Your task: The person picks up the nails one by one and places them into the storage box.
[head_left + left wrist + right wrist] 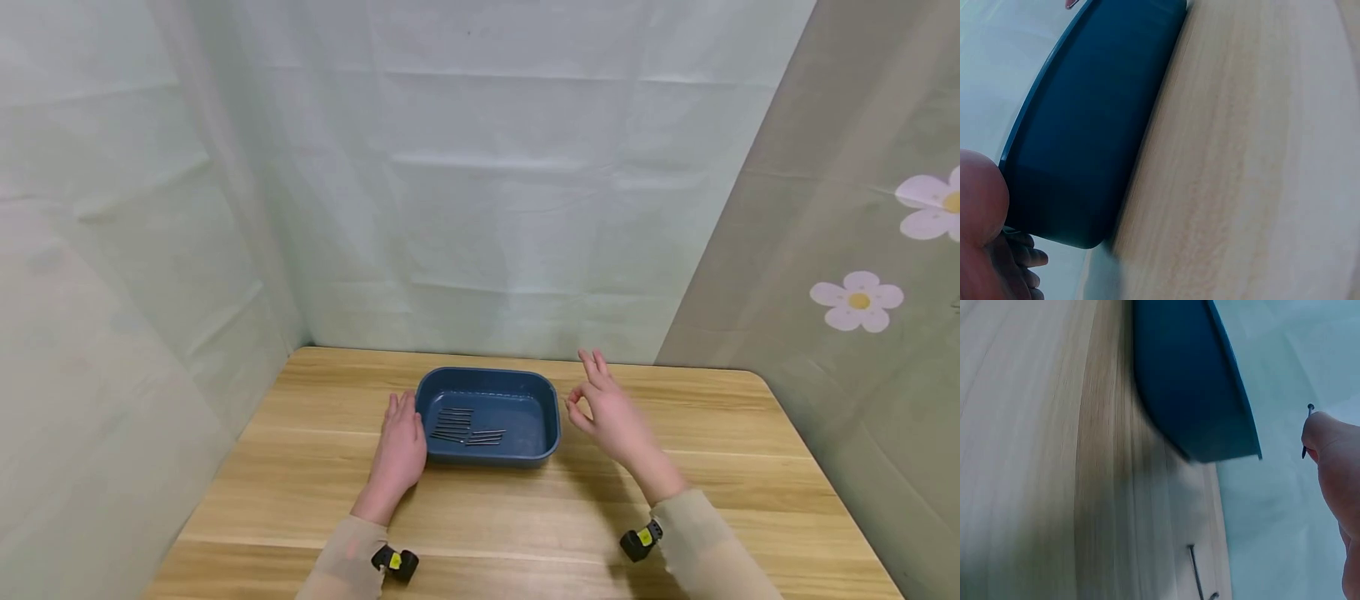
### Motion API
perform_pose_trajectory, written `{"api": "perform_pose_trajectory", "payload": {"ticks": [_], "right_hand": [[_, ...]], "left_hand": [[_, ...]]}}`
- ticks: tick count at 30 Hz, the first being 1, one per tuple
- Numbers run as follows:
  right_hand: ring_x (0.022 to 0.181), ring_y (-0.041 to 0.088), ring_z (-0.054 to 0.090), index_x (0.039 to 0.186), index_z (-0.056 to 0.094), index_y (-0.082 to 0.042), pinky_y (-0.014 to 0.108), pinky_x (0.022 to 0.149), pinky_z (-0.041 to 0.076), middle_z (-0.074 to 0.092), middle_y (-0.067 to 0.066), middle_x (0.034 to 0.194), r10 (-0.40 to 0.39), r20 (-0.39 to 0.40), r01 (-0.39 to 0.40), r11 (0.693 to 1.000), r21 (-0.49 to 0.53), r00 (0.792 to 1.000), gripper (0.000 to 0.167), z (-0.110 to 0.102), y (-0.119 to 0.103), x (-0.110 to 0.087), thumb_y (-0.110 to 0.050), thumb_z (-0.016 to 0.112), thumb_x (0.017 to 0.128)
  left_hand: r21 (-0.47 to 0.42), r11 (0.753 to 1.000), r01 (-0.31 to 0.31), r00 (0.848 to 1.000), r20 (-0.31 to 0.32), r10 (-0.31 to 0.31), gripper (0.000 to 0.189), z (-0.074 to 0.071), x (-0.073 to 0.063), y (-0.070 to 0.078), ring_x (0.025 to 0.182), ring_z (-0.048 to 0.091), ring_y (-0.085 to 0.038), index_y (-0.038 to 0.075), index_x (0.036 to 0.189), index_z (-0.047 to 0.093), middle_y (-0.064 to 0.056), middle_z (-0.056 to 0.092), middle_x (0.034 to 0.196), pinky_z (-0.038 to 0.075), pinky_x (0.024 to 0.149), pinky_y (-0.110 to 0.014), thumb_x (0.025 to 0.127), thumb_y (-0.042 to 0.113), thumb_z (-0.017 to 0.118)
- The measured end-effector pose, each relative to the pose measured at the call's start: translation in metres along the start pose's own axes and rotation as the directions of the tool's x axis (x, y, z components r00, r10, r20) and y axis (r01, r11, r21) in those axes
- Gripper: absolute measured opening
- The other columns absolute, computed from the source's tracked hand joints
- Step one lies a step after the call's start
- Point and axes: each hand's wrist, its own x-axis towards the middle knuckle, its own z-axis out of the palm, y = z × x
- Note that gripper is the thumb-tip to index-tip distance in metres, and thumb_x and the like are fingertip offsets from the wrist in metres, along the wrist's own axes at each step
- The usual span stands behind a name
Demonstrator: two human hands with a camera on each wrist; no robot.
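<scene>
A dark blue rectangular tray (536, 457) stands on the table, with several thin metal nails (453, 421) lying in two groups in its left half. My left hand (401, 446) rests against the tray's left side, fingers extended; in the left wrist view its thumb (982, 197) touches the tray's corner. Just right of the tray, my right hand (611, 417) is raised, pinching a single nail (1304, 452) between thumb and index finger while the other fingers point up. The pinched nail's middle is hidden by the thumb.
In the right wrist view, a loose nail (1195, 570) lies on the wooden table (697, 450) with part of another beside it. A pale curtain (487, 208) hangs behind the table's back edge. Each wrist wears a small black camera (637, 543).
</scene>
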Motion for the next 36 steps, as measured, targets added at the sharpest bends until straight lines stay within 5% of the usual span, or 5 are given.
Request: {"api": "perform_pose_trajectory", "payload": {"ticks": [13,20,30,36], "right_hand": [[0.159,0.046,0.025,0.088,0.068,-0.015,0.056,0.113,0.048,0.031,0.022,0.171,-0.125,0.045,0.128,0.99,-0.052,0.991,0.013,0.005,-0.028,0.016,-0.015,0.076,0.098],[0.159,0.044,0.024,0.088,0.069,-0.015,0.056,0.122,0.038,0.032,0.024,0.171,-0.204,0.118,0.214,0.974,-0.076,0.972,0.013,0.016,-0.035,0.026,-0.016,0.077,0.098],[0.159,0.044,0.025,0.088,0.073,-0.017,0.051,0.127,0.029,0.032,0.025,0.171,-0.268,0.332,0.332,0.931,-0.151,0.904,0.013,0.038,-0.045,0.048,-0.021,0.077,0.1],[0.158,0.045,0.028,0.087,0.075,-0.018,0.049,0.127,0.03,0.035,0.027,0.169,-0.325,0.394,0.416,0.893,-0.171,0.86,0.015,0.05,-0.049,0.054,-0.021,0.076,0.102]], "left_hand": [[-0.003,1.0,0.0,1.0,0.0,0.0,0.049,0.002,-0.001,0.001,0.157,0.019,-0.054,-0.021,0.155,0.035,-0.037,0.036,0.163,0.018,0.127,-0.065,0.113,0.005,0.037],[-0.008,1.0,0.002,1.0,0.002,-0.002,0.049,0.005,0.0,0.001,0.157,0.019,-0.054,-0.021,0.155,0.035,-0.037,0.035,0.163,0.018,0.127,-0.064,0.113,0.005,0.037],[-0.014,1.0,0.007,1.0,-0.009,-0.007,0.049,0.005,-0.001,0.001,0.157,0.02,-0.054,-0.02,0.155,0.036,-0.036,0.037,0.163,0.019,0.127,-0.064,0.113,0.005,0.038],[-0.024,1.0,0.006,1.0,-0.012,-0.006,0.049,0.007,-0.001,0.002,0.157,0.02,-0.054,-0.021,0.154,0.037,-0.036,0.038,0.162,0.019,0.127,-0.064,0.112,0.005,0.038]]}}
